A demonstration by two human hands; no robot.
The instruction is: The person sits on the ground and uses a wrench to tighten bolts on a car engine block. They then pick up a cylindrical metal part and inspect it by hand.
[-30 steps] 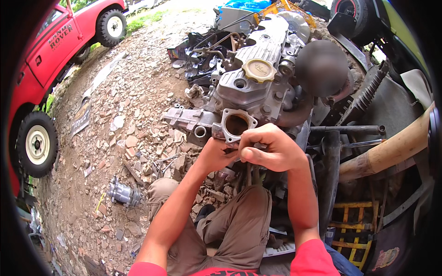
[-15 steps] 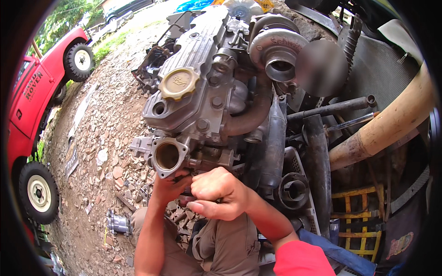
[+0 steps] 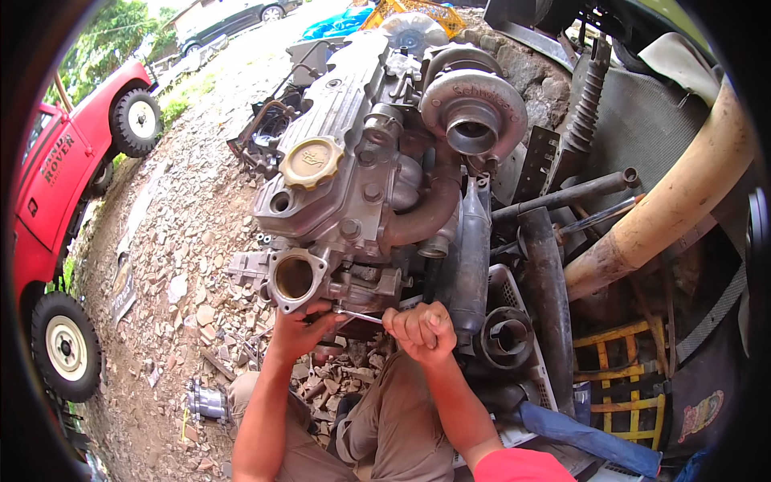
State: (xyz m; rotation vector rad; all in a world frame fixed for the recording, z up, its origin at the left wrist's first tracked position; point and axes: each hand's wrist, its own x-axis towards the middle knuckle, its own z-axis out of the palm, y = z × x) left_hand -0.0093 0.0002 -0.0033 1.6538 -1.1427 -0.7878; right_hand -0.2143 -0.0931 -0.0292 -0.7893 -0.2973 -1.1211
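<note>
A large metal engine [image 3: 337, 161] stands before me, with a yellowish oil filler cap [image 3: 312, 162] on its ribbed cover and a round open flange [image 3: 294, 279] at its near end. My right hand [image 3: 424, 329] is closed round one end of a thin silver wrench [image 3: 361, 316]. The wrench's other end meets the engine's underside beside the flange. Just below that flange is my left hand [image 3: 300, 333], its fingers bent up against the engine near the wrench's far end. Its fingertips are partly hidden, and what they grip cannot be made out.
A turbocharger [image 3: 474, 120] sits on the engine's far right. Pipes [image 3: 550, 281], a bamboo pole [image 3: 658, 209] and a yellow crate [image 3: 622, 386] crowd the right side. A metal part [image 3: 207, 399] lies on the rubble at left, and a red vehicle [image 3: 68, 177] stands beyond.
My right hand has swung rightward from close beside the left hand, and the wrench now shows between them. The left hand stays under the flange. The view has shifted slightly.
</note>
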